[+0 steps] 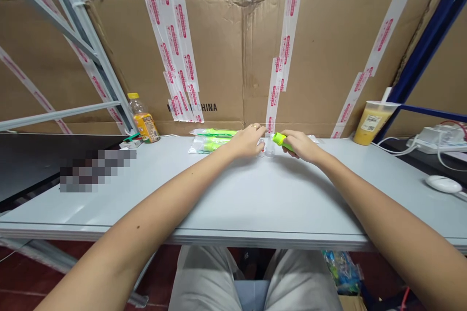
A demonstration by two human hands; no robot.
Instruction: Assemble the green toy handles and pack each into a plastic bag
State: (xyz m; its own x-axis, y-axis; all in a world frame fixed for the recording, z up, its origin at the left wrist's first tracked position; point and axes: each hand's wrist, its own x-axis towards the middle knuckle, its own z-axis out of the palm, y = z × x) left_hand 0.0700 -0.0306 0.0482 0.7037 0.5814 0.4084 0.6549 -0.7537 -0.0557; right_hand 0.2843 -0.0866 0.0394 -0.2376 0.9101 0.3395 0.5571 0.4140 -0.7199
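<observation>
My right hand is closed around a bright yellow-green tube-like object, its ribbed end tilted up and to the left. Beside that end a small clear container stands on the table. My left hand is bent over a second small clear container with a touch of red on it, thumb and fingers curved about it; part of the grip is hidden. Behind my left forearm lie yellow-green items in clear plastic wrappers, partly covered by the arm.
A cardboard wall closes off the back of the white table. At the back left stands a juice bottle; at the back right, a yellow drink cup. A white mouse and a power strip with cables are farther right.
</observation>
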